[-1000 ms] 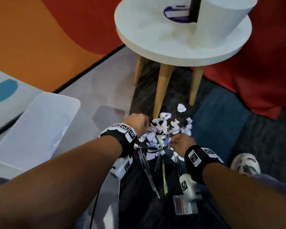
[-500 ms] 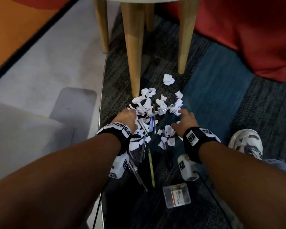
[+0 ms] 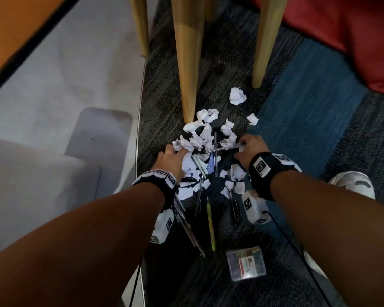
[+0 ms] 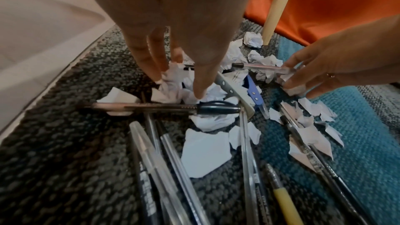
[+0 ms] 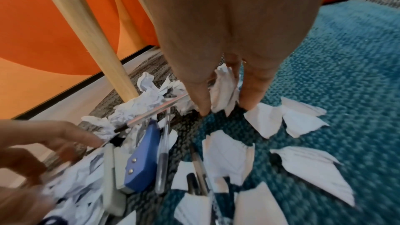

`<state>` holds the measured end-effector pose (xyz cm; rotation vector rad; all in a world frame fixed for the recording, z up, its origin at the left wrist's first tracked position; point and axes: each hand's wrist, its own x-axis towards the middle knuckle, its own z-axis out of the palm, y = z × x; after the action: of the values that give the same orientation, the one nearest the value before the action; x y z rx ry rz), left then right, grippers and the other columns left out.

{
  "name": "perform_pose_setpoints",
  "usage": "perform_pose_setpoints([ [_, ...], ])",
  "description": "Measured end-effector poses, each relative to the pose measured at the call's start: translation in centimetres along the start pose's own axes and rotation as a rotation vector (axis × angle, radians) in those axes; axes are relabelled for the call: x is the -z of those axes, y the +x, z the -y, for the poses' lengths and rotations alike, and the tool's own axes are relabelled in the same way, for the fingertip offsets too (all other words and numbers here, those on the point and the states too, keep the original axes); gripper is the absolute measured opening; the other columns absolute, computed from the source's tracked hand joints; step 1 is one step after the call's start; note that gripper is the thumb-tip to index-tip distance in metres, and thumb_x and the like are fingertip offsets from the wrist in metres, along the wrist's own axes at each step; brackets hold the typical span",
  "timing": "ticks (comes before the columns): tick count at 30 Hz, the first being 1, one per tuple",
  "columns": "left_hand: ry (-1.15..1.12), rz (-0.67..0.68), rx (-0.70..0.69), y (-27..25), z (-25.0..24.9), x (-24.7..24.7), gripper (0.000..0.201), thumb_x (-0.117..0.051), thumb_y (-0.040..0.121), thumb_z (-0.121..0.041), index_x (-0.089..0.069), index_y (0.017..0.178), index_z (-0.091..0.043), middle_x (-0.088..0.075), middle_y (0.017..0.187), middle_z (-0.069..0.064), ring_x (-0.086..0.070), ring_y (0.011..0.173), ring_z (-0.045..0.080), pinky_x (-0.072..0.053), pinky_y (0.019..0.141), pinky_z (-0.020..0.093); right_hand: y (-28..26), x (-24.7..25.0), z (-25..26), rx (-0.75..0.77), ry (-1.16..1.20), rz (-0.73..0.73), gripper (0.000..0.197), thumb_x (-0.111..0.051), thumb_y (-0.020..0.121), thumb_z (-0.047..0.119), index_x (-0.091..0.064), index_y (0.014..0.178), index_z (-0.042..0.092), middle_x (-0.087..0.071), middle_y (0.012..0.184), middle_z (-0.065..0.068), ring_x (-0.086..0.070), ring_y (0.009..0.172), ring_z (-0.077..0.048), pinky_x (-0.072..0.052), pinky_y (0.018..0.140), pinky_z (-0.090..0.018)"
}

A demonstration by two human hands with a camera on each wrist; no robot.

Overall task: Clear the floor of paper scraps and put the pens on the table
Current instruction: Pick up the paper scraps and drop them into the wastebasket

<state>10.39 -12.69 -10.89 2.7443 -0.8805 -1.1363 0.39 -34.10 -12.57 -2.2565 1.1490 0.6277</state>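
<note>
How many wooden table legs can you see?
4: left leg at the far left; near leg beside the paper scraps; right leg by a crumpled ball; back leg, mostly hidden behind the near leg.

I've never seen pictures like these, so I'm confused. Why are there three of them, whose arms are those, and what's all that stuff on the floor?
Those are a person's arms, wearing three cameras: one on the head looking down, one on each wrist looking along the fingers. On the carpet beside the wooden table legs lie torn paper scraps, many pens and a small clear plastic box. The left hand presses its fingers into the scraps. The right hand pinches one clear pen together with some scraps.
</note>
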Motion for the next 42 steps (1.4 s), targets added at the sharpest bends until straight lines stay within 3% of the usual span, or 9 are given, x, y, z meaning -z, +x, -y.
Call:
perform_pose_setpoints([
  [4, -0.074, -0.007, -0.006, -0.1, 0.1, 0.2, 0.044, -0.059, 0.084, -0.004, -0.048, 0.125, -0.015, -0.042, 0.133, 0.014, -0.054, 0.11, 0.036, -0.042, 0.085, 0.032, -0.7, -0.5, 0.0, -0.014, 0.013, -0.027, 0.017, -0.065, 0.086, 0.012, -0.064, 0.102, 0.014, -0.064, 0.109, -0.013, -0.061, 0.099, -0.03, -0.05, 0.081, -0.031],
  [11, -0.14, 0.005, 0.026, -1.4, 0.3, 1.7, 0.025, -0.056, 0.084, -0.003, -0.057, 0.103, -0.018, -0.049, 0.114, 0.006, -0.057, 0.096, 0.027, -0.046, 0.076, 0.03, -3.4, -0.5, 0.5, -0.035, 0.072, -0.053, 0.018, -0.063, 0.084, 0.007, -0.057, 0.091, 0.022, -0.065, 0.097, -0.009, -0.058, 0.08, -0.025, -0.047, 0.066, -0.027],
  [17, -0.32, -0.088, -0.007, -4.9, 0.4, 5.0, 0.023, -0.063, 0.081, -0.003, -0.062, 0.096, -0.021, -0.058, 0.091, 0.0, -0.055, 0.077, 0.017, -0.042, 0.06, 0.021, -7.3, 2.3, 1.6, -0.048, 0.077, 0.031, 0.035, -0.068, 0.083, 0.008, -0.052, 0.111, 0.02, -0.061, 0.111, -0.011, -0.06, 0.097, -0.027, -0.048, 0.077, -0.026],
  [21, -0.437, -0.161, -0.043, -8.4, -0.3, 8.3, 0.022, -0.068, 0.079, -0.002, -0.062, 0.085, -0.023, -0.054, 0.081, -0.001, -0.051, 0.073, 0.019, -0.055, 0.072, 0.031, -10.7, 5.9, 3.9, -0.001, 0.122, -0.027, 0.048, -0.067, 0.083, 0.008, -0.045, 0.125, 0.017, -0.059, 0.118, -0.016, -0.06, 0.105, -0.032, -0.051, 0.086, -0.032],
  [28, -0.388, -0.432, -0.156, -17.0, 1.3, 16.5, 0.017, -0.068, 0.077, -0.007, -0.064, 0.089, -0.02, -0.061, 0.087, -0.004, -0.062, 0.086, 0.02, -0.048, 0.075, 0.026, -17.8, 10.9, 13.6, 0.334, 0.215, -0.109, 0.04, -0.08, 0.073, 0.017, -0.056, 0.105, 0.018, -0.063, 0.108, -0.008, -0.06, 0.088, -0.024, -0.049, 0.076, -0.028],
  [31, -0.388, -0.544, -0.137, -21.2, 3.6, 19.8, 0.016, -0.066, 0.079, -0.005, -0.066, 0.092, -0.014, -0.062, 0.087, -0.002, -0.06, 0.084, 0.018, -0.044, 0.074, 0.023, -21.4, 11.5, 19.1, 0.502, 0.264, -0.111, 0.037, -0.081, 0.072, 0.016, -0.056, 0.099, 0.022, -0.059, 0.092, 0.001, -0.055, 0.08, -0.017, -0.041, 0.06, -0.015],
  [33, -0.414, -0.629, -0.124, -23.9, 5.6, 21.8, 0.016, -0.066, 0.08, -0.004, -0.067, 0.093, -0.013, -0.061, 0.086, -0.002, -0.057, 0.081, 0.015, -0.045, 0.075, 0.023, -23.5, 11.4, 22.9, 0.607, 0.319, -0.128, 0.038, -0.083, 0.069, 0.015, -0.057, 0.097, 0.024, -0.057, 0.085, 0.006, -0.056, 0.082, -0.016, -0.041, 0.065, -0.015],
  [39, -0.398, -0.774, 0.009, -30.2, 13.7, 25.0, 0.02, -0.068, 0.077, -0.004, -0.064, 0.087, -0.021, -0.062, 0.09, -0.002, -0.058, 0.083, 0.015, -0.048, 0.075, 0.027, -29.7, 8.9, 32.4, 0.818, 0.383, -0.022, 0.041, -0.079, 0.067, 0.006, -0.059, 0.101, 0.018, -0.063, 0.096, 0.001, -0.063, 0.088, -0.022, -0.053, 0.084, -0.036],
  [42, -0.385, -0.77, 0.149, -31.5, 17.3, 24.6, 0.018, -0.067, 0.079, -0.005, -0.066, 0.091, -0.019, -0.06, 0.087, -0.005, -0.057, 0.082, 0.015, -0.047, 0.073, 0.025, -31.3, 6.3, 35.3, 0.874, 0.337, 0.025, 0.039, -0.08, 0.069, 0.006, -0.058, 0.096, 0.021, -0.062, 0.096, 0.002, -0.061, 0.078, -0.016, -0.052, 0.075, -0.029],
])
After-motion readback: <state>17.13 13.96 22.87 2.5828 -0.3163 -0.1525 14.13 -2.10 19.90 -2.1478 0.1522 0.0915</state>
